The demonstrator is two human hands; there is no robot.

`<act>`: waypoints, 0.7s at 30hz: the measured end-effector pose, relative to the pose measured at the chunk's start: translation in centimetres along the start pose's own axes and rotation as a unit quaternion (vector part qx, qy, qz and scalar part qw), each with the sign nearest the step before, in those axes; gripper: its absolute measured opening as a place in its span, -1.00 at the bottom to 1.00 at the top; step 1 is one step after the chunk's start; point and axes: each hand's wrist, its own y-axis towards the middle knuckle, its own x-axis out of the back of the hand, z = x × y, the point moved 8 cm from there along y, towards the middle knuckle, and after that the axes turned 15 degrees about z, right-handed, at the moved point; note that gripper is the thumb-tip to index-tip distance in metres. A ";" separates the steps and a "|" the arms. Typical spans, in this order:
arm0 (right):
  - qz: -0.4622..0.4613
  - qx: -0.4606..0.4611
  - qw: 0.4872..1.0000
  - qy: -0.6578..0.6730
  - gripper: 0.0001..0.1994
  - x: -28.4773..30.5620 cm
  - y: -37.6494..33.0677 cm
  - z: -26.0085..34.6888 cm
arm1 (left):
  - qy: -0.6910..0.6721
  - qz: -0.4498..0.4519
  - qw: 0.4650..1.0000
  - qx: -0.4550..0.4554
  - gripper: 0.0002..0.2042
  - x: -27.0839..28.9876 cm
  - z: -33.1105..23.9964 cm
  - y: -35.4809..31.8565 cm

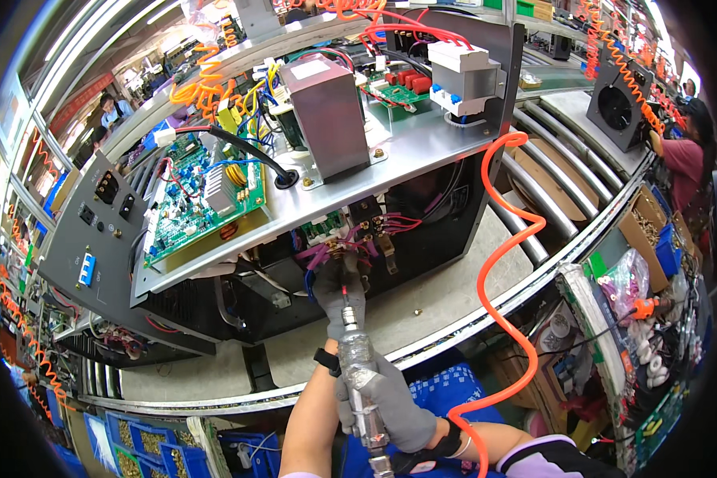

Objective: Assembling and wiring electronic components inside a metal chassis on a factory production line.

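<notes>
Low opening: from where I stand, the way in runs under the metal shelf [413,150]; the left hand [332,293] fills its middle, with purple wires [319,255] crowding around the fingers.
Above: the shelf blocks a straight drop into it.
Straight ahead: the screwdriver [360,374] in the right hand [397,401] takes up the lane.
Right side: bare surface [454,295] leaves passing room, up to the dangling orange hose [483,285].
Left end: a grey panel [121,255] stands like a wall.
</notes>
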 end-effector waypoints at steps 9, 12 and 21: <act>-0.036 0.009 0.999 -0.013 -0.72 -1.6 1.0 -1.0 | 0.006 -0.013 1.000 0.024 -0.81 -0.1 -0.4 0.3; -0.020 0.008 1.000 -0.016 -0.69 -2.3 1.4 -2.0 | 0.031 0.000 0.998 0.057 -0.83 0.9 -0.3 0.2; -0.047 0.047 0.998 -0.009 -0.67 -1.1 2.7 -2.9 | 0.003 -0.002 0.996 0.087 -0.77 0.2 0.2 0.3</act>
